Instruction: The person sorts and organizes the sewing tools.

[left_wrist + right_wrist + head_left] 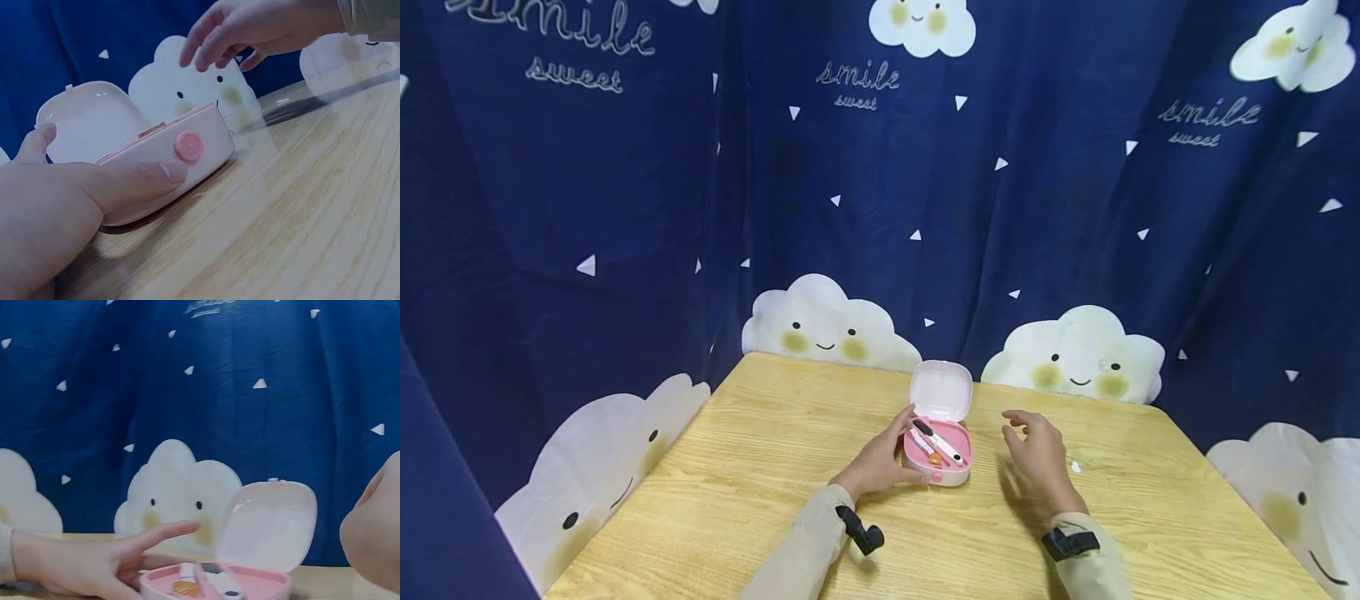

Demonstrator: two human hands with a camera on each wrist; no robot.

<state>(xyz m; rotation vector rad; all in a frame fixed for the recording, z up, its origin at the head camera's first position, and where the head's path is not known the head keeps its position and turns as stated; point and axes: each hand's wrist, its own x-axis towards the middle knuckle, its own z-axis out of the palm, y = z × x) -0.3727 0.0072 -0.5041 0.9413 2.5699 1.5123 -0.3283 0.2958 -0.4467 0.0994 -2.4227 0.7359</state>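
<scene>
A small pink-and-white box [953, 479] stands on the table with its hinged lid [942, 392] raised at the back. My left hand [876, 465] grips the box from its left side, thumb along the front beside a round pink button [189, 145] and fingers toward the rear. Inside the pink tray lie a white tool with a black end [946, 447] and a slim white-and-pink item with an orange part [185, 588]. To the right of the box, my right hand [1037, 454] is held above the table, fingers loosely bent and holding nothing.
A small white bit [1076, 467] lies on the wooden table [760, 483], right of my right hand. Behind the table hangs a dark blue curtain [865, 233] printed with clouds and triangles. Black wrist straps sit on both sleeves.
</scene>
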